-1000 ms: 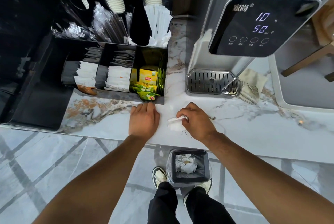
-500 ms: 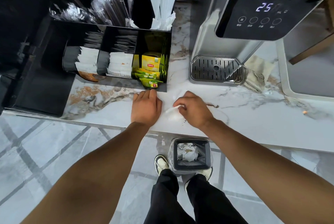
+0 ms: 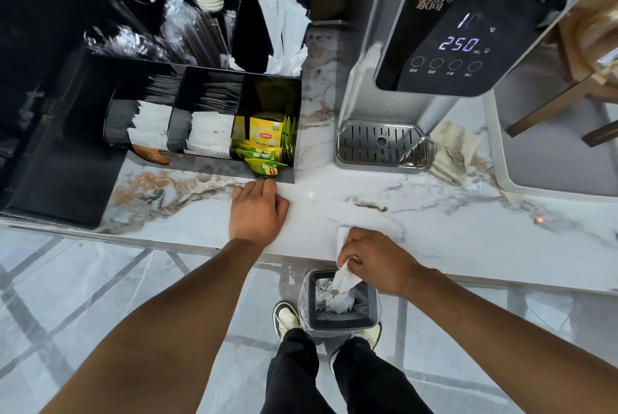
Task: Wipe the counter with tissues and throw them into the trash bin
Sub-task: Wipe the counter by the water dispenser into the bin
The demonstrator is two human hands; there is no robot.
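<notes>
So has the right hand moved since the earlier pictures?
Yes. The right hand, pinching the white tissue, has pulled back from beside the left hand to the marble counter's front edge, above the black bin.

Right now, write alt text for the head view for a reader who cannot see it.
A person's right hand holds a white tissue at the marble counter edge, above a trash bin on the floor already holding crumpled tissues. The left hand rests flat on the counter, near a black organizer of tea bags and beside a water dispenser.

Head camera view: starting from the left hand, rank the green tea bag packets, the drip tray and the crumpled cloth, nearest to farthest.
From the left hand:
1. Green tea bag packets, just beyond its fingertips in the black organizer.
2. Drip tray, off to the right under the dispenser.
3. Crumpled cloth, right of the tray.
</notes>
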